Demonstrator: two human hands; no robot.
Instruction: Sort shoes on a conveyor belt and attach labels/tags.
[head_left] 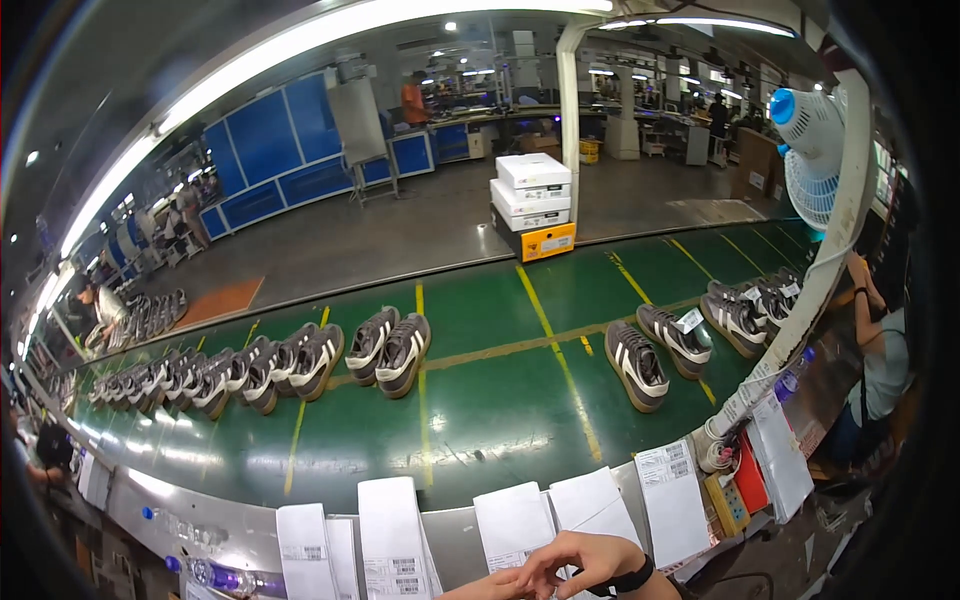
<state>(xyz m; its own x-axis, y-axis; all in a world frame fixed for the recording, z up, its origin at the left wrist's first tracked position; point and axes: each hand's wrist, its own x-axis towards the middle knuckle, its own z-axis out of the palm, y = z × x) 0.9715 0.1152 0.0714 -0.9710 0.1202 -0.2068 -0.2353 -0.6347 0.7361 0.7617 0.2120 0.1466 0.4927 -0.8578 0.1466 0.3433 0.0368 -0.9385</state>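
Note:
At the lower edge, my right hand (pixel 592 560) curls with thumb and fingers bent together, a dark band on its wrist. My left hand (pixel 492 588) meets its fingertips and is partly cut off by the frame; its fingers look closed. Anything small between them is hidden. Just beyond lie stacks of white printed sheets, the nearest a paper stack (pixel 514 518) with another sheet pile (pixel 595 505) beside it. Farther off on the green belt, a dark sneaker (pixel 637 367) with white stripes rests by its mate (pixel 675 340), which has a white tag on it.
More sneakers line the green conveyor (pixel 490 420) on both sides. Shoe boxes (pixel 532 205) are stacked at its far edge. A fan (pixel 810 150) hangs by a pole at the right, where a person (pixel 880 350) sits. Plastic bottles (pixel 215 575) lie at the lower left.

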